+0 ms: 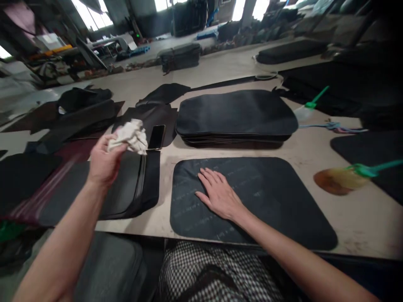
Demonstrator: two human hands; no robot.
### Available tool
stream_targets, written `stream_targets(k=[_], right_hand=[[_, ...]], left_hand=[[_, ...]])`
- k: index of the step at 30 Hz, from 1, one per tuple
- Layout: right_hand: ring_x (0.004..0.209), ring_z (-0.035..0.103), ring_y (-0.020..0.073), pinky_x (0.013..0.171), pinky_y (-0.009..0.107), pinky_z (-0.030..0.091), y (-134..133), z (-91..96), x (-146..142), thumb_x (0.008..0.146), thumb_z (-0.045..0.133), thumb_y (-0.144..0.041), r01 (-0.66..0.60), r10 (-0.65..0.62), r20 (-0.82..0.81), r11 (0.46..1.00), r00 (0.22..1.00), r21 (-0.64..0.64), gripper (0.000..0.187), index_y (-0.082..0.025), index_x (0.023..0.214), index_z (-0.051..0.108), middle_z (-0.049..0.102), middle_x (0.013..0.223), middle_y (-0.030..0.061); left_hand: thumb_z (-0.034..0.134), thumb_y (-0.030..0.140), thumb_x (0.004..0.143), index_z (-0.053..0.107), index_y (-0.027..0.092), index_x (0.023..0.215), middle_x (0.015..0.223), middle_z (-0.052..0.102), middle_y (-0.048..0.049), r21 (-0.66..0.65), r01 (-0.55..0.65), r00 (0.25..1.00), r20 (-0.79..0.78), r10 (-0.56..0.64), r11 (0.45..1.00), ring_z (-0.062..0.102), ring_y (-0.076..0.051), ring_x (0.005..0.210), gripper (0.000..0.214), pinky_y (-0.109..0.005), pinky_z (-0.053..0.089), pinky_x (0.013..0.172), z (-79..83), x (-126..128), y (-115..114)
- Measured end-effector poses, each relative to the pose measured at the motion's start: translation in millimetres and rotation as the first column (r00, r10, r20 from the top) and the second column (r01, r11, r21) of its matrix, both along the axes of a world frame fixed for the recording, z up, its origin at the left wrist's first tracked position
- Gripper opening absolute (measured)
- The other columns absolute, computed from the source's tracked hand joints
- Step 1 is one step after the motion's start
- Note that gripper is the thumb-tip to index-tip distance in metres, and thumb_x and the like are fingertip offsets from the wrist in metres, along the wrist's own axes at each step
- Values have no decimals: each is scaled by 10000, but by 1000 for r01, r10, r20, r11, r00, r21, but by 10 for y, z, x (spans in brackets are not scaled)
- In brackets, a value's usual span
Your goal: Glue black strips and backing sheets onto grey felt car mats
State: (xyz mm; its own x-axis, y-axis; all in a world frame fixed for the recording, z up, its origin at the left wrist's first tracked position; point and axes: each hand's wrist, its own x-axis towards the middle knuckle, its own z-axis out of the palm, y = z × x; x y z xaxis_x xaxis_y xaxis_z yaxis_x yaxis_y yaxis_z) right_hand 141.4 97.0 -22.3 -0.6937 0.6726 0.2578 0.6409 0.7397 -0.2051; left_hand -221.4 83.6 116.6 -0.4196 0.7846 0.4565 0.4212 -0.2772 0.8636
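Here the left hand (105, 159) clutches a cloth (134, 136); the right hand (218, 193), spread flat, partly hides a panel (270, 197), its print (192, 206) illegible.

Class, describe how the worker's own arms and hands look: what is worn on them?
The left hand and right hand wear no gloves. The left forearm and right forearm are bare: no sleeve or watch shows. A black-and-white checked garment shows between them.

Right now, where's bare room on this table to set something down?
Bare tabletop lies right of the flat panel, nearside of the amber bottle; a narrow strip runs between that panel and the stack behind. Crowded: the left, with sheets and phone.
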Motion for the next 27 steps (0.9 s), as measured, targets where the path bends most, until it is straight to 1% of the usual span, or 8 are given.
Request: stream_targets(k=[3, 5, 9, 10, 12, 16, 21, 27], right_hand=[[1484, 323, 303, 1213, 496, 247, -12, -40, 10, 1042, 428, -510, 0, 1, -39, 1000, 999, 18, 604, -101, 1482, 489, 413, 1578, 171], [1476, 337, 305, 1208, 490, 250, -18, -55, 14, 1040, 428, -514, 1, 1, -57, 1000, 998, 28, 608, -98, 1477, 497, 427, 1568, 175], [1464, 355, 304, 1206, 474, 250, -26, -59, 20, 1037, 427, -516, 3, 0, -75, 999, 997, 37, 608, -94, 1466, 514, 447, 1556, 170], [1464, 356, 301, 1208, 471, 246, -27, -59, 21, 1036, 429, -515, 4, -1, -77, 999, 997, 36, 607, -93, 1464, 516, 449, 1554, 169], [1467, 352, 294, 1211, 466, 241, -28, -62, 22, 1034, 433, -513, 8, -6, -79, 999, 997, 32, 611, -92, 1469, 512, 448, 1556, 168], [1472, 346, 292, 1213, 468, 235, -31, -69, 26, 1029, 439, -519, 11, -10, -75, 1000, 997, 23, 617, -100, 1476, 507, 435, 1568, 161], [1472, 349, 290, 1216, 456, 228, -39, -61, 34, 1028, 436, -522, 21, -20, -84, 1000, 996, 9, 620, -105, 1484, 502, 430, 1571, 160], [1473, 348, 290, 1213, 465, 233, -34, -80, 45, 1028, 430, -517, 17, -16, -118, 1000, 993, 15, 608, -113, 1475, 507, 435, 1566, 164]], left_hand=[[708, 246, 809, 504, 217, 936, 1328, 665, -105, -151, 204, 956, -180, -230, 967, 638, -256, 1227, 242, -414, 530, 1015, -134, 731, -143], [642, 204, 862, 530, 220, 1024, 1382, 635, -116, -209, 283, 858, -382, -345, 936, 621, -249, 1256, 198, -415, 528, 1022, -246, 1024, -131], [546, 59, 880, 531, 214, 1339, 1420, 606, -107, -345, 317, 437, -774, -458, 884, 550, -233, 1326, 484, -413, 479, 1099, -566, 1232, 34], [527, 43, 883, 544, 209, 1350, 1408, 618, -107, -382, 305, 353, -805, -476, 873, 555, -236, 1318, 496, -415, 479, 1100, -658, 1231, 78], [512, 34, 889, 610, 207, 1292, 1381, 643, -105, -438, 275, 261, -823, -505, 856, 580, -236, 1284, 450, -415, 493, 1086, -827, 1195, 144], [536, 3, 842, 641, 243, 1282, 1424, 625, -62, -503, 221, 209, -813, -544, 836, 579, -220, 1273, 512, -387, 509, 1062, -997, 1091, 194], [542, 13, 839, 658, 271, 1279, 1414, 636, -19, -544, 183, 190, -798, -572, 819, 597, -204, 1209, 523, -340, 515, 1021, -962, 1036, 190], [526, 90, 900, 687, 265, 1233, 1371, 664, -23, -521, 146, 219, -812, -541, 841, 616, -209, 1087, 409, -344, 519, 968, -933, 971, 156]])
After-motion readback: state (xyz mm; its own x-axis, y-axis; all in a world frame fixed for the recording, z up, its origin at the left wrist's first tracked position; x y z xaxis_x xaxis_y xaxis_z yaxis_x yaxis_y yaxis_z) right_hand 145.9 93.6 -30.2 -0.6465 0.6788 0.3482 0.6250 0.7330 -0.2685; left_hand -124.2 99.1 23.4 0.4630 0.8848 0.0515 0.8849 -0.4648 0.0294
